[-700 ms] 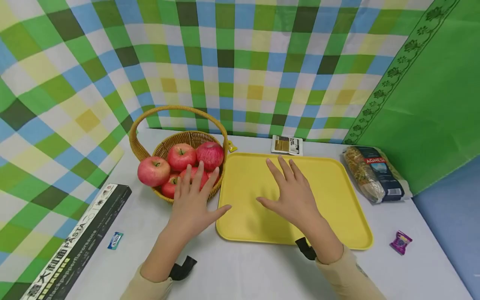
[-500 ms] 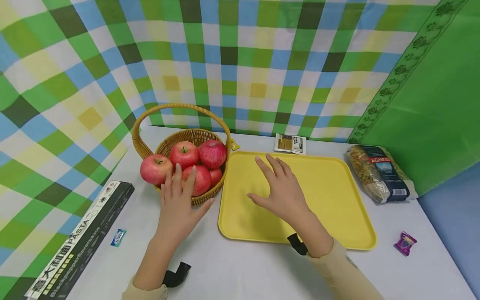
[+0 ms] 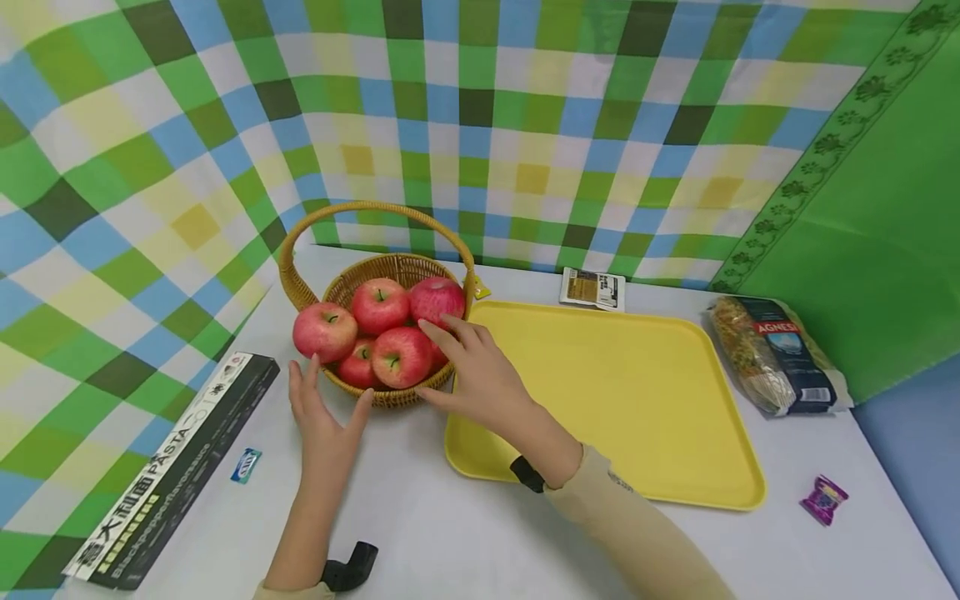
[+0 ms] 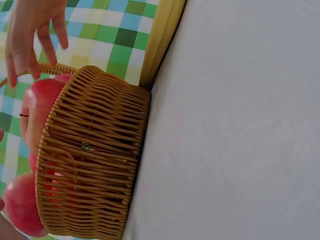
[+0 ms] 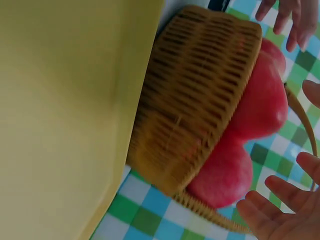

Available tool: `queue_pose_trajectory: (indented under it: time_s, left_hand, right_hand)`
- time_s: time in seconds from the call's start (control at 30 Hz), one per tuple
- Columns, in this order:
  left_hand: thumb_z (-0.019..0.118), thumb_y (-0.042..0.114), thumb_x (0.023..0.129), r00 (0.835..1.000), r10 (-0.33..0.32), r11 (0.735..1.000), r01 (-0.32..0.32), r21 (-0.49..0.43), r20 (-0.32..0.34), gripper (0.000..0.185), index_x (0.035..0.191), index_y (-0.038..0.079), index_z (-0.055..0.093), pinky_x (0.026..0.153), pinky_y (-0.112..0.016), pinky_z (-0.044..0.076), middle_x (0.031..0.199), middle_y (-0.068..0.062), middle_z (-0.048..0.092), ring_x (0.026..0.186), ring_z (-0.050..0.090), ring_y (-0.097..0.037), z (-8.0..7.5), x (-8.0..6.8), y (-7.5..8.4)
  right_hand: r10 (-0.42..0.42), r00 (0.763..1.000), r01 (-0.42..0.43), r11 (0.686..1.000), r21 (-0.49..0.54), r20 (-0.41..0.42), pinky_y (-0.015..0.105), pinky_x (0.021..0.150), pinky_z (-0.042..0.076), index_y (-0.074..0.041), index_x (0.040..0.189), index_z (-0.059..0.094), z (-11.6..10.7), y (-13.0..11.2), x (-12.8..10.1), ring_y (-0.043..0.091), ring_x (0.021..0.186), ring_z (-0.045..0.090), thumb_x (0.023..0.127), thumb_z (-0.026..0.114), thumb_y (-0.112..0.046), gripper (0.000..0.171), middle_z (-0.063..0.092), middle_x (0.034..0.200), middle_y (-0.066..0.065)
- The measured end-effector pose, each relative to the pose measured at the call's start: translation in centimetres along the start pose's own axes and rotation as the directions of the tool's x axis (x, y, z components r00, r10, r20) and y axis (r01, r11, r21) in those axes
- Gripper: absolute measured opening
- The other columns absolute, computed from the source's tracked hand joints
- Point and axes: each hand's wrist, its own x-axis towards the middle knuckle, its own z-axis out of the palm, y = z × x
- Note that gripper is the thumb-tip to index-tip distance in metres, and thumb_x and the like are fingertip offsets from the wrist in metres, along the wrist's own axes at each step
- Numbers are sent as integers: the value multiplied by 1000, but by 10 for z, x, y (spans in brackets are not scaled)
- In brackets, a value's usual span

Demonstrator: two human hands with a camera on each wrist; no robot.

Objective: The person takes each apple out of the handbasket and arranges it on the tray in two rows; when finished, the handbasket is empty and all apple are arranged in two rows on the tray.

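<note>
A wicker basket [image 3: 386, 397] with a tall hoop handle holds several red apples [image 3: 402, 358]. One apple [image 3: 325, 332] leans out over the basket's left rim. My left hand [image 3: 324, 429] is just in front of that apple, fingers spread and nothing in them. Over the basket's right side is my right hand [image 3: 480, 371], fingers reaching across the rim toward the apples, thumb apart. In the left wrist view the basket's woven wall [image 4: 95, 150] fills the middle, with the right hand [image 4: 35, 30] above the apples. The right wrist view shows the right hand's fingers [image 5: 285, 205] beside an apple [image 5: 225, 175].
A yellow tray [image 3: 615, 400] lies right of the basket. Around it are a flat sachet [image 3: 592, 289], a pasta bag [image 3: 780, 354] and a purple candy [image 3: 824, 500]. A long pasta box [image 3: 180, 467] and a small blue-green candy packet [image 3: 245, 465] lie at the left.
My right hand has moved left from over the tray to the basket's right side. My left hand has drawn left and back toward me, off the front of the apples.
</note>
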Motion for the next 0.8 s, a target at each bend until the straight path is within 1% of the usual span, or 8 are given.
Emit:
queue_pose_trajectory:
  time_s: [0.1, 0.2, 0.3, 0.37, 0.47, 0.5, 0.67, 0.8]
  left_hand:
    - [70, 19, 89, 996, -93, 986, 93, -137, 5, 81, 151, 14, 20, 108, -63, 26, 159, -8, -2, 145, 3, -26, 1, 2, -1]
    - [70, 17, 89, 979, -195, 937, 202, -286, 51, 79, 150, 10, 19, 107, -63, 28, 159, -9, -3, 145, 6, -29, 3, 4, -2]
    - [69, 18, 89, 954, -281, 888, 301, -348, 108, 80, 149, 10, 17, 111, -56, 26, 160, -6, -2, 145, 6, -27, 6, 6, -3]
    - [70, 20, 89, 938, -320, 868, 347, -356, 134, 79, 149, 14, 18, 113, -51, 25, 160, -3, 2, 145, 5, -25, 8, 6, -4]
    - [71, 22, 89, 923, -353, 850, 385, -360, 154, 78, 147, 18, 19, 115, -45, 23, 159, 0, 7, 146, 4, -22, 10, 7, -7]
    - [72, 23, 88, 919, -362, 841, 394, -370, 156, 78, 146, 20, 19, 114, -43, 25, 158, 1, 8, 146, 4, -22, 10, 8, -8]
    - [72, 18, 88, 923, -358, 800, 382, -462, 143, 74, 142, 19, 21, 108, -34, 36, 155, 4, 15, 145, 11, -22, 13, 11, -13]
    - [71, 14, 88, 928, -348, 775, 365, -516, 134, 73, 141, 18, 21, 103, -28, 41, 154, 1, 16, 143, 17, -24, 15, 12, -15]
  right_hand:
    - [-32, 999, 33, 999, 31, -4, 41, 90, 52, -23, 146, 39, 11, -8, 9, 31, 127, 40, 80, 75, -45, 80, 39, 144, 9]
    - [-54, 998, 55, 997, 48, -23, 39, 89, 53, -22, 144, 42, 20, -14, 15, 29, 126, 40, 80, 75, -43, 75, 40, 142, 8]
    - [-54, 998, 56, 997, 54, -40, 37, 91, 52, -21, 142, 45, 27, -16, 20, 26, 125, 41, 81, 75, -42, 71, 42, 140, 8]
    - [-48, 998, 50, 997, 55, -45, 37, 93, 50, -20, 141, 46, 31, -16, 22, 25, 124, 42, 82, 74, -42, 69, 43, 138, 8]
    - [-33, 999, 35, 998, 58, -39, 38, 93, 50, -20, 141, 45, 36, -16, 25, 25, 123, 42, 82, 74, -42, 70, 43, 137, 9]
    - [-27, 999, 29, 998, 60, -35, 38, 93, 51, -20, 142, 44, 37, -16, 26, 25, 123, 42, 81, 75, -42, 71, 42, 137, 9]
    - [-9, 1000, 10, 998, 64, -11, 38, 90, 52, -21, 144, 40, 41, -17, 29, 25, 122, 42, 79, 78, -42, 78, 41, 137, 9]
    - [-18, 1000, 19, 997, 71, -15, 38, 88, 53, -20, 143, 41, 43, -17, 31, 26, 120, 43, 78, 78, -41, 78, 42, 135, 10]
